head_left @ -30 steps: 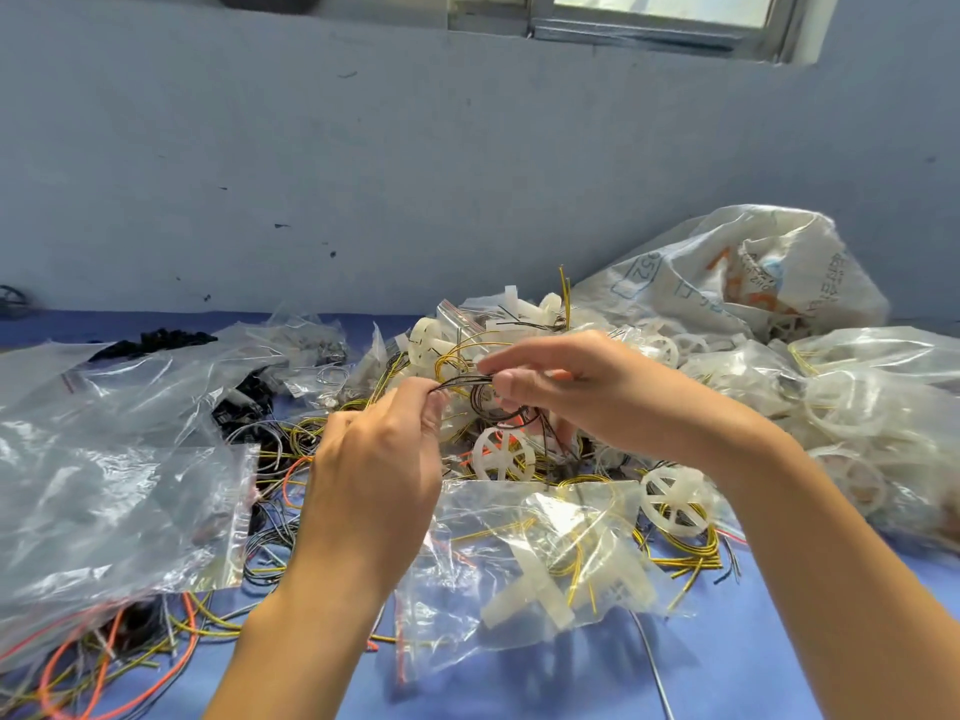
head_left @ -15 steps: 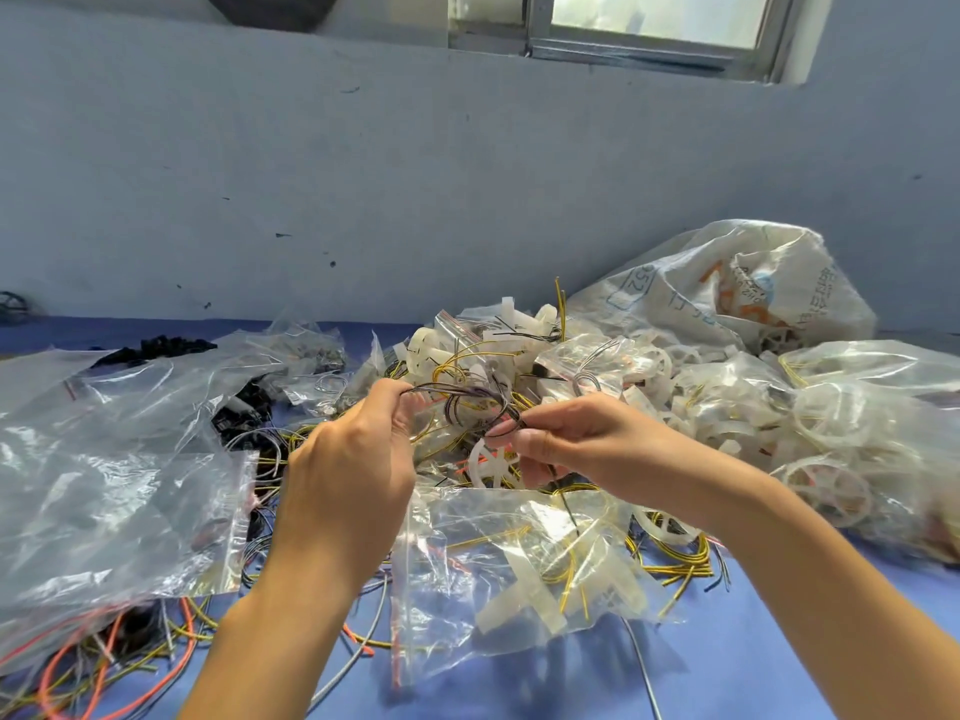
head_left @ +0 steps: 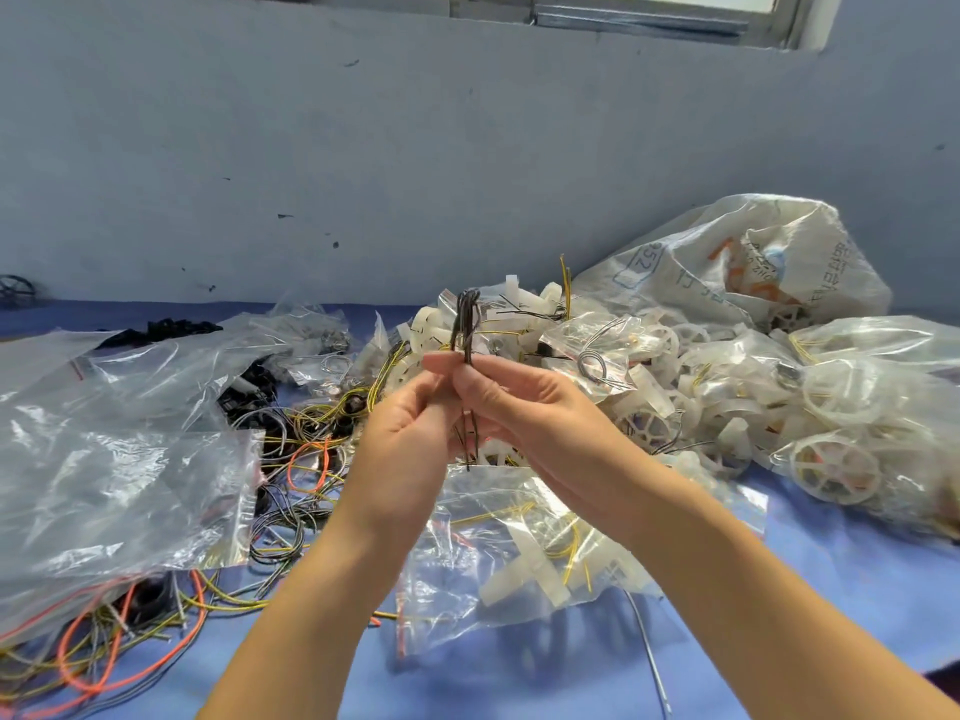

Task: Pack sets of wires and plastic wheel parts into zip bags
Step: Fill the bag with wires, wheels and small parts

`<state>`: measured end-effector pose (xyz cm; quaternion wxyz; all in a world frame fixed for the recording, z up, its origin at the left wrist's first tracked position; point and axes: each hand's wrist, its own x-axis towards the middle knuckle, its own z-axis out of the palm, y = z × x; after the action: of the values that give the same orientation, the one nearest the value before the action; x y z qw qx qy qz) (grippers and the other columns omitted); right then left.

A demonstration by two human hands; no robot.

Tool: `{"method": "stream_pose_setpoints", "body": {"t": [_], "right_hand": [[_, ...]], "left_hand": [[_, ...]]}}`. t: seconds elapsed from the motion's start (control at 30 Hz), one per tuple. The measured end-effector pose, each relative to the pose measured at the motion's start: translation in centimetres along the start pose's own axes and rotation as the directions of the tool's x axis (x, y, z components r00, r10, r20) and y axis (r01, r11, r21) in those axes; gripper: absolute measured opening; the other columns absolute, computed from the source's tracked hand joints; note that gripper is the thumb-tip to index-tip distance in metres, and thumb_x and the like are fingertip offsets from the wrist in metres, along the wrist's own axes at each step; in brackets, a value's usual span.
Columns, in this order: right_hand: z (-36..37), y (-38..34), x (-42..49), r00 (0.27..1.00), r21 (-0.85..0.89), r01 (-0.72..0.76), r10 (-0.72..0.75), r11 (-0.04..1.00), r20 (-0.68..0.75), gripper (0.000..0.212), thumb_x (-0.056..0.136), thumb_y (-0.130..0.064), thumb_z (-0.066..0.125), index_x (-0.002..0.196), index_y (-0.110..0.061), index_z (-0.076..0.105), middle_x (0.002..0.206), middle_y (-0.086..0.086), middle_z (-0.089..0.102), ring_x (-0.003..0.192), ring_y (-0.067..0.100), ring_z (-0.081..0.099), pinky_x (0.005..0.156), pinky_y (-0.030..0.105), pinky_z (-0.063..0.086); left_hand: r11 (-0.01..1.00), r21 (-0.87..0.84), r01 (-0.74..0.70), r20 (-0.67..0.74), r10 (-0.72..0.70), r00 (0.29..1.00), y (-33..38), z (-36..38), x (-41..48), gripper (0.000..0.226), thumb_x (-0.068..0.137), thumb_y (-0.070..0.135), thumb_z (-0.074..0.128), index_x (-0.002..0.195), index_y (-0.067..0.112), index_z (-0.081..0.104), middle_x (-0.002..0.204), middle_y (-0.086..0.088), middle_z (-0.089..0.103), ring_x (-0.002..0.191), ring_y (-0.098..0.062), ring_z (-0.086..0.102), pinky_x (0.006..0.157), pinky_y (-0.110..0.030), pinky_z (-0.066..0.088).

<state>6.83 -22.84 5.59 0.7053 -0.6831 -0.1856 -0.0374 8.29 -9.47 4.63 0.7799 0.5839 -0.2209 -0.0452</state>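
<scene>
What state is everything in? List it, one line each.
Dark wire bundle: folded double, upright, pinched by both hands.
Left hand: pinches the bundle.
Right hand: pinches the bundle.
Front zip bag: lying flat, holding white plastic parts and yellow wire; seal unclear.
Clear zip bags: piled at left.
Loose wires: tangled on the table.

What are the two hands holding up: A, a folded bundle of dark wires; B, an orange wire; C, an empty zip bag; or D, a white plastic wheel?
A: the left hand and right hand both pinch the bundle of dark wires, its folded loop standing above them.
</scene>
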Motion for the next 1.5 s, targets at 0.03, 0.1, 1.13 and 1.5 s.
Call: {"method": "stream_pose_setpoints", "body": {"t": [0.03, 0.1, 1.13, 1.5], "right_hand": [[0.2, 0.1, 0.3, 1.0, 0.048, -0.01, 0.009, 0.999, 0.013, 0.036, 0.09, -0.036, 0.063, 0.122, -0.02, 0.069, 0.108, 0.002, 0.071, 0.097, 0.018, 0.067, 0.085, 0.037, 0.055], [0.5, 0.4, 0.7, 1.0, 0.071, -0.025, 0.024, 0.997, 0.017, 0.036, 0.091, -0.036, 0.063, 0.123, -0.021, 0.069, 0.099, 0.008, 0.066, 0.085, 0.02, 0.063, 0.074, 0.032, 0.056], [-2.6, 5.7, 1.7, 0.944, -0.825, -0.266, 0.31, 0.5, -0.116, 0.048, 0.102, -0.047, 0.042, 0.073, -0.01, 0.049, 0.06, 0.001, 0.042, 0.052, 0.014, 0.037, 0.048, 0.029, 0.026], [-2.6, 5.2, 2.3, 0.983, -0.825, -0.113, 0.183, 0.554, -0.012, 0.025, 0.096, -0.037, 0.058, 0.088, -0.018, 0.071, 0.085, 0.006, 0.067, 0.067, 0.013, 0.059, 0.06, 0.03, 0.044]], "left_hand": [[0.999, -0.033, 0.002, 0.014, -0.001, 1.0, -0.2, 0.1, -0.1, 0.027, 0.104, 0.016, 0.042, 0.104, 0.011, 0.068, 0.098, -0.01, 0.074, 0.089, -0.023, 0.071, 0.075, -0.029, 0.059], [0.998, -0.057, 0.005, 0.028, -0.003, 1.0, -0.5, -0.1, -0.4, 0.027, 0.102, 0.019, 0.044, 0.102, 0.014, 0.07, 0.09, -0.008, 0.073, 0.08, -0.018, 0.07, 0.072, -0.028, 0.059], [0.791, 0.584, 0.182, 0.298, -0.417, 0.859, -6.5, -5.7, 0.7, 0.03, 0.098, 0.016, 0.056, 0.069, 0.013, 0.063, 0.063, 0.001, 0.057, 0.06, -0.013, 0.055, 0.062, -0.024, 0.047], [0.59, 0.791, 0.163, 0.226, -0.528, 0.819, -8.1, 0.2, 2.0, 0.026, 0.1, -0.004, 0.038, 0.105, -0.002, 0.063, 0.099, -0.026, 0.06, 0.093, -0.033, 0.057, 0.084, -0.035, 0.042]]}}
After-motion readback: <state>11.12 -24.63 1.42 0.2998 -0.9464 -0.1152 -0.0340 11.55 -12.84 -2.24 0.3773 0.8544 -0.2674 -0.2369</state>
